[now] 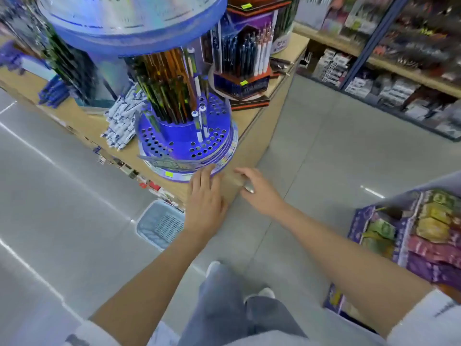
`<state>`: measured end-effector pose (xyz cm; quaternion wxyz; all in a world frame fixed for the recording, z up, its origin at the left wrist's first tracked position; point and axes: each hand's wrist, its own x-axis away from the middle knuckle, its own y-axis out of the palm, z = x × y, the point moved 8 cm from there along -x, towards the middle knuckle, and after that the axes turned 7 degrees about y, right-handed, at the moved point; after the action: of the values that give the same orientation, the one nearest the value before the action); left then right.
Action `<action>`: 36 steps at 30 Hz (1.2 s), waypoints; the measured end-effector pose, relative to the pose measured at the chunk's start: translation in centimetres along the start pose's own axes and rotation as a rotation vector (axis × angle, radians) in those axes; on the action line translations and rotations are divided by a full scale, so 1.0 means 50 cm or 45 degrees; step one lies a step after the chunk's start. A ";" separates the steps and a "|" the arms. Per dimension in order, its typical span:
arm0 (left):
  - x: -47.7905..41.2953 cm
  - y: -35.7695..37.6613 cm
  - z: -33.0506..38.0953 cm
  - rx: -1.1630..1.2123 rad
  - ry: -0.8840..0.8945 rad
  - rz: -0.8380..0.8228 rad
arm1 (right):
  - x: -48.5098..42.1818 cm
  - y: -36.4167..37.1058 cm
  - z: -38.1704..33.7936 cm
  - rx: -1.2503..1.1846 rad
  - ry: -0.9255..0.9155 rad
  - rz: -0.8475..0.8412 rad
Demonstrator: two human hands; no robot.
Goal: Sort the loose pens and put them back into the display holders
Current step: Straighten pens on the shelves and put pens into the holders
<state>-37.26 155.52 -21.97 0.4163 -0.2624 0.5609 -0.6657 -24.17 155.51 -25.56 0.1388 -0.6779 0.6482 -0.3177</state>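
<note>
**Both hands at the corner of the pen counter**

Grey floor tiles (324,151) are running between a wooden counter (77,116) and long wall shelving (399,71) at the right, which is carrying rows of packaged stationery too blurred to read. A pale plastic basket (159,226) is sitting on the floor against the counter's near side. At the right edge a purple tray of coloured packets (424,240) is jutting into view.

On the counter's near corner a round blue display holder (184,138) is standing, its base ring pierced with many holes, most of them showing bare. A dense bundle of dark and orange pens (169,83) is rising from its centre, and a few white pens (199,121) are standing in the outer holes. Just left of the holder, a heap of loose white-and-blue pens (124,121) is lying on the wood. Behind it, a dark hexagonal stand (244,78) is holding more upright pens.

The left hand (204,196) is lying flat, palm down, grasping nothing, with its straight fingertips touching the lower rim of the blue holder. The right hand (259,191) is hovering just beside it over the counter's corner, fingers relaxed and spread, gripping nothing that can be made out; a small glint is showing by the thumb, too blurred to identify.
</note>
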 end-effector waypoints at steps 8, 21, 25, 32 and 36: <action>-0.119 0.047 -0.012 -0.392 -0.506 -0.220 | -0.168 -0.059 -0.020 0.136 -0.203 -0.173; -0.138 0.052 0.019 -0.445 -0.833 -0.074 | -0.268 -0.076 0.005 0.302 -0.461 -0.513; -0.197 0.054 0.052 -0.390 -0.866 0.108 | -0.304 -0.118 0.013 0.203 -0.570 -0.651; -0.417 0.082 0.158 -0.180 -0.750 0.278 | -0.457 -0.317 0.108 0.299 -0.634 -0.640; -0.538 0.123 0.199 -0.106 -0.815 0.149 | -0.545 -0.424 0.173 0.420 -0.575 -0.636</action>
<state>-13.67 172.93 -22.41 0.5980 -0.4426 0.4422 -0.5010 -0.95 182.51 -26.26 0.3039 -0.8367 0.3559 -0.2845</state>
